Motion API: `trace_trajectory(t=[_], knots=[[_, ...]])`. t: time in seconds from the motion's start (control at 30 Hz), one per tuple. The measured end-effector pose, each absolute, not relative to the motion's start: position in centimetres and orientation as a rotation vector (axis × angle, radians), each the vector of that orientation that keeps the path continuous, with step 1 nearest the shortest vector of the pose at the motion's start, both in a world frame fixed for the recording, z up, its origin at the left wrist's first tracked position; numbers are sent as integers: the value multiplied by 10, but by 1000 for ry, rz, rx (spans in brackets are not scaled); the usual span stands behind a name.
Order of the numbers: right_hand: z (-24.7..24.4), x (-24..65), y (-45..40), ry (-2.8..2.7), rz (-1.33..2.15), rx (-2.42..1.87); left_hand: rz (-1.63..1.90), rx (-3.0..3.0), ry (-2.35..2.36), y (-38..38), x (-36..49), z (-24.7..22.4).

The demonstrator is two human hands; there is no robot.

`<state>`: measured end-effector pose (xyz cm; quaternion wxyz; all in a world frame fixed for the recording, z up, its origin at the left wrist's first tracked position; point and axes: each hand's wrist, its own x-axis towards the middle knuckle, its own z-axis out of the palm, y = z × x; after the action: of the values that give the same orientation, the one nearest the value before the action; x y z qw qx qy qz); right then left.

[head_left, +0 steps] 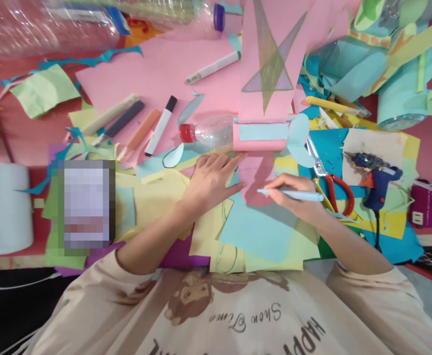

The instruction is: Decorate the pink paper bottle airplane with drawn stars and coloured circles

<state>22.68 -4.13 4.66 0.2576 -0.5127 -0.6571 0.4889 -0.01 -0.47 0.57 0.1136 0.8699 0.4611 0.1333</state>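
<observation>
My right hand [297, 195] is closed round a light blue pen [301, 195], whose tip is over a rounded pink paper piece [253, 180]. My left hand [210, 180] lies flat with fingers spread, its fingertips close to the pink piece and the bottle. Just beyond both hands lies a clear plastic bottle [214, 135] on its side, with a red cap and a pink and light blue paper wrap [262, 132]. A light blue rounded paper piece [299, 138] is at its right end. Under the pink piece is a light blue sheet [260, 231].
Red-handled scissors [338, 195] and a blue glue gun [380, 185] lie to the right. Several markers [161, 125] are at the left, near a blurred-out rectangular object [86, 204]. Large plastic bottles [46, 29] lie at the back left; a light blue cup shape [401, 103] stands back right.
</observation>
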Motion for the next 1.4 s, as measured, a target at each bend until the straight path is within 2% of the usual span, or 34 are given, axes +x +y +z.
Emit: trace_trajectory(t=[0.23,0.63,1.4], knots=[[43,244,-25,-1819,1070,-1447,381,2490,1350,-4,0,7],[30,239,-20,-1765,1118,-1463,371,2454,1348,-3,0,7],[34,237,-20,-1892,1054,-1491,355,2478,1359,-3,0,7]])
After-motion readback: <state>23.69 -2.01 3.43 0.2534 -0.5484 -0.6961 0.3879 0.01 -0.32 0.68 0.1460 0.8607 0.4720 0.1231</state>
